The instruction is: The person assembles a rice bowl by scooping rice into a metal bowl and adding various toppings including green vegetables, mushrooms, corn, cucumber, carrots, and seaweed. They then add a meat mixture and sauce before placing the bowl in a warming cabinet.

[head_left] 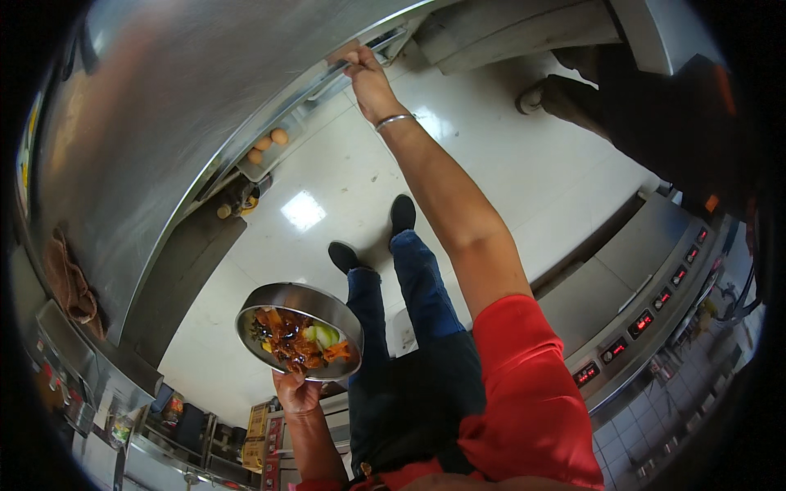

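Note:
My left hand [297, 391] grips a round steel bowl [288, 296] by its near rim, and the bowl tilts toward me. In it lies food [299, 340]: glossy brown sauced pieces, green vegetable slices and some orange and yellow bits. My right arm stretches far forward, with a bracelet at the wrist. At the far edge of the steel counter [221, 74], my right hand [370, 78] has its fingers curled in at the shelf or drawer beneath. What those fingers hold, if anything, is hidden.
Several eggs [268, 145] sit in a white tray under the counter, near a bottle [225, 211]. A brown cloth [72, 278] lies at the counter's left end. On the right runs a cooking range [630, 270] with red displays. Another person's dark-trousered leg [573, 105] stands far right.

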`<action>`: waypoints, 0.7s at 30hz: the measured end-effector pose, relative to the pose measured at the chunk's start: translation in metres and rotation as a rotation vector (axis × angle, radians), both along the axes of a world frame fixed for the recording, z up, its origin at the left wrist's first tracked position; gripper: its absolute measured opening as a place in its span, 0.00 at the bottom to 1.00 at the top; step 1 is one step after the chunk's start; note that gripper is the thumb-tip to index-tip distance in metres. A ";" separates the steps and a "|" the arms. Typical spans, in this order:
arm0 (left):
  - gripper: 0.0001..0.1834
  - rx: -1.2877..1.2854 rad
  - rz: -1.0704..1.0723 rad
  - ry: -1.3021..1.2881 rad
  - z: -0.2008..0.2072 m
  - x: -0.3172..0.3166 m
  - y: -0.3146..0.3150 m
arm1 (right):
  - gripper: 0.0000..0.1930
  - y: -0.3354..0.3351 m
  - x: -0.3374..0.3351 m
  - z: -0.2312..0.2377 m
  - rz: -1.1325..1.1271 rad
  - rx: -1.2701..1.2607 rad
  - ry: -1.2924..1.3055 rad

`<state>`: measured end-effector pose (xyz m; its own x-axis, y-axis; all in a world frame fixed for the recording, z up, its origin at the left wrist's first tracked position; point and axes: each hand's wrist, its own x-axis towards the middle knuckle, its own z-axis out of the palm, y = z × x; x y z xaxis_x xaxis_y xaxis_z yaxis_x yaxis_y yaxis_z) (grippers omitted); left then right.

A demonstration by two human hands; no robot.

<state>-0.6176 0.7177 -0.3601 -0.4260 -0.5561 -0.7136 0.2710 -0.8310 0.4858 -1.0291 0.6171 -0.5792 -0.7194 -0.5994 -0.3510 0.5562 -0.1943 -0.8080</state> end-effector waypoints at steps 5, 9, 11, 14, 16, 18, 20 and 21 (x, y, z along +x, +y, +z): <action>0.46 -0.011 -0.061 -0.074 0.007 -0.002 -0.003 | 0.22 -0.014 0.000 -0.007 -0.076 -0.115 -0.053; 0.48 -0.039 -0.162 -0.119 0.021 -0.023 -0.008 | 0.19 0.004 0.029 -0.016 0.039 -0.142 0.094; 0.48 -0.044 -0.208 -0.128 0.035 -0.041 -0.003 | 0.23 0.032 0.069 -0.011 0.190 0.047 0.138; 0.43 -0.034 -0.329 0.014 0.050 -0.066 0.001 | 0.29 0.074 0.133 -0.005 0.156 0.117 0.116; 0.42 0.026 -0.374 0.065 0.054 -0.089 -0.001 | 0.31 0.099 0.175 0.007 0.121 0.193 0.071; 0.41 0.127 -0.459 0.038 0.057 -0.112 -0.002 | 0.28 0.123 0.218 -0.049 0.117 0.216 0.037; 0.38 0.181 -0.406 0.104 0.052 -0.136 -0.001 | 0.25 0.126 0.256 -0.113 0.122 0.190 0.002; 0.37 0.184 -0.353 0.078 0.041 -0.134 -0.007 | 0.23 0.142 0.280 -0.095 0.197 0.220 -0.023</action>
